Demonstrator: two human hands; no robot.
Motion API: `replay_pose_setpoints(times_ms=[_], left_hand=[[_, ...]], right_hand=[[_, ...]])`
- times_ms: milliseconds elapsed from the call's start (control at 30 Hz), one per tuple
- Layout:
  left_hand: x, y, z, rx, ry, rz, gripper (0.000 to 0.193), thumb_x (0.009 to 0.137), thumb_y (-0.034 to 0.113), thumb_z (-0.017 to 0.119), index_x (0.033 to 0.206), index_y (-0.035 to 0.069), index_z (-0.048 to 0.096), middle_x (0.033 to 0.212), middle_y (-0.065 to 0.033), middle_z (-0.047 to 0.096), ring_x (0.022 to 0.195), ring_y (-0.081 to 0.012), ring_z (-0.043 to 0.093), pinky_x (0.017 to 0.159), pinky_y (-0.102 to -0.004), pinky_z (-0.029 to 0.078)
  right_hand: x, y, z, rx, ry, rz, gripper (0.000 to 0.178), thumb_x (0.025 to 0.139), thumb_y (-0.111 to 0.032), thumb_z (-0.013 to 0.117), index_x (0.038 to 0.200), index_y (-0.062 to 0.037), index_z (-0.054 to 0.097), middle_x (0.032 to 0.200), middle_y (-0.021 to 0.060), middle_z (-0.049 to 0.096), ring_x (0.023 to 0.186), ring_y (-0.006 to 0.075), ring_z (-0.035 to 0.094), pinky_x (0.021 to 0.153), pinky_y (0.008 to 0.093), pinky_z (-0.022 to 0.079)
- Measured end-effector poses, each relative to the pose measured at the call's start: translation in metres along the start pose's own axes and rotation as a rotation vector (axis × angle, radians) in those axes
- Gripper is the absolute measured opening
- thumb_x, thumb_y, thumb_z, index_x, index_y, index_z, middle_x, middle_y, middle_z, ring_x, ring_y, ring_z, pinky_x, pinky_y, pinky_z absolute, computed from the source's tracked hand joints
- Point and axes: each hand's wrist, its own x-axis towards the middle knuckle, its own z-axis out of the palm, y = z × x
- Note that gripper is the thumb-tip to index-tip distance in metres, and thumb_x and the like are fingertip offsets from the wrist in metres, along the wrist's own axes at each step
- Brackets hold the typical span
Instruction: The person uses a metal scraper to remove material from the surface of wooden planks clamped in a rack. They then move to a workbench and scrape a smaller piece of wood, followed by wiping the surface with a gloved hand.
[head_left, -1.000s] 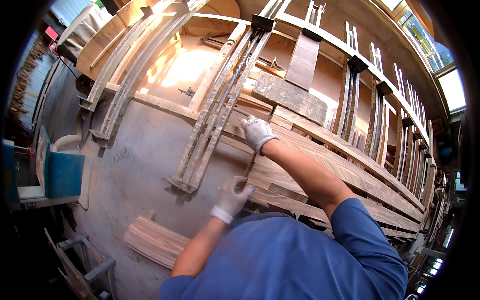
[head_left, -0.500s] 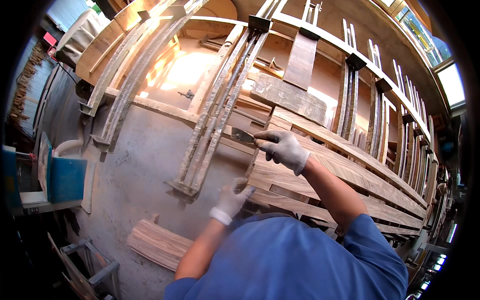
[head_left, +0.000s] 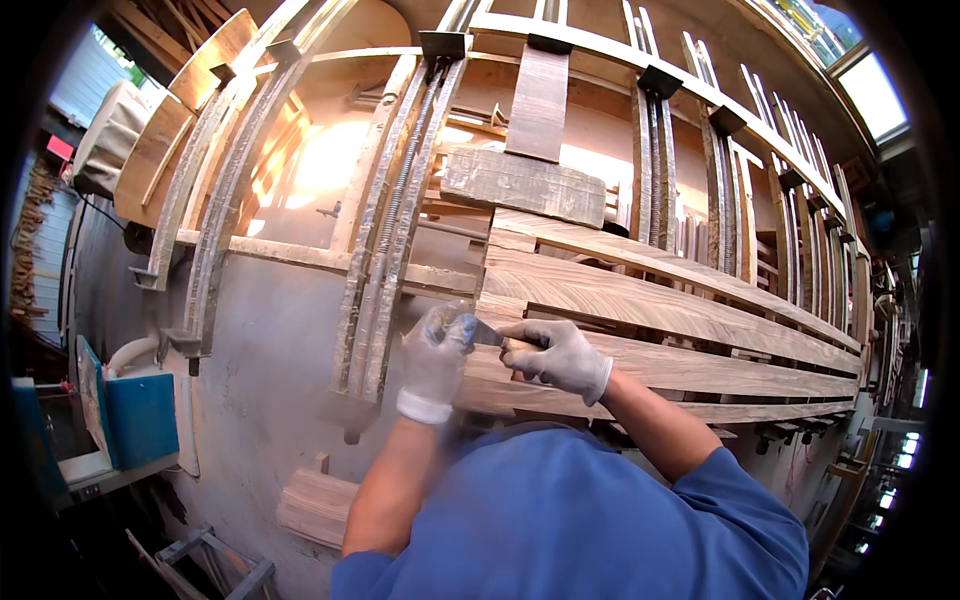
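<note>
A putty knife (head_left: 488, 334) with a dark flat blade and a pale handle is in my gloved right hand (head_left: 566, 360), fingers closed round the handle. Its blade points left. My gloved left hand (head_left: 432, 352) is curled at the blade's end, fingertips bluish and seemingly pinching it; the very tip is hidden. Below and beyond both hands lie long striped-grain wooden boards (head_left: 640, 300), side by side with gaps between some of them. A worn, rough plank (head_left: 525, 187) lies across the clamp rack beyond their left end.
Long metal bar clamps (head_left: 385, 235) with screws stand in the rack, close left of my left hand. More clamps (head_left: 655, 150) line up to the right. Short boards (head_left: 315, 505) rest low at left. A blue machine (head_left: 140, 420) stands at far left, above a metal-framed stand (head_left: 215, 560).
My left hand has risen to meet the putty knife's blade. My right hand has lowered slightly, bringing the knife nearer. The view has shifted, moving the rack and boards leftward.
</note>
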Motion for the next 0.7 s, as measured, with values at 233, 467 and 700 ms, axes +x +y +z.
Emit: replay_pose_setpoints(times_ms=[233,467,700], left_hand=[[-0.008,-0.018,0.018,0.135,-0.077,-0.074,0.033,0.113,0.025,0.062,0.095,-0.001,0.071,0.075,-0.0048,0.069,0.062,-0.0125,0.067,0.059,-0.0303,0.054],[-0.003,-0.075,-0.012,0.430,0.075,0.036,0.028,0.110,0.025,0.067,0.097,0.000,0.068,0.080,-0.0102,0.072,0.066,-0.0175,0.067,0.065,-0.0361,0.055],[-0.031,-0.079,-0.024,0.462,0.095,-0.056,0.034,0.099,0.026,0.079,0.118,-0.001,0.073,0.113,-0.0171,0.077,0.109,-0.0275,0.072,0.100,-0.0399,0.055]], right_hand=[[-0.025,0.020,-0.012,-0.457,0.147,-0.086,0.040,0.096,-0.027,0.077,0.130,-0.0055,0.076,0.107,0.0167,0.079,0.102,0.0251,0.077,0.093,0.0377,0.060],[-0.016,0.038,-0.065,-0.661,0.340,-0.209,0.042,0.099,-0.026,0.074,0.138,-0.0107,0.072,0.104,0.0198,0.078,0.097,0.0337,0.078,0.089,0.0411,0.061],[0.006,0.024,-0.118,-1.092,0.238,-0.319,0.044,0.101,-0.028,0.067,0.144,-0.0183,0.070,0.099,0.0194,0.078,0.094,0.0399,0.075,0.082,0.0495,0.060]])
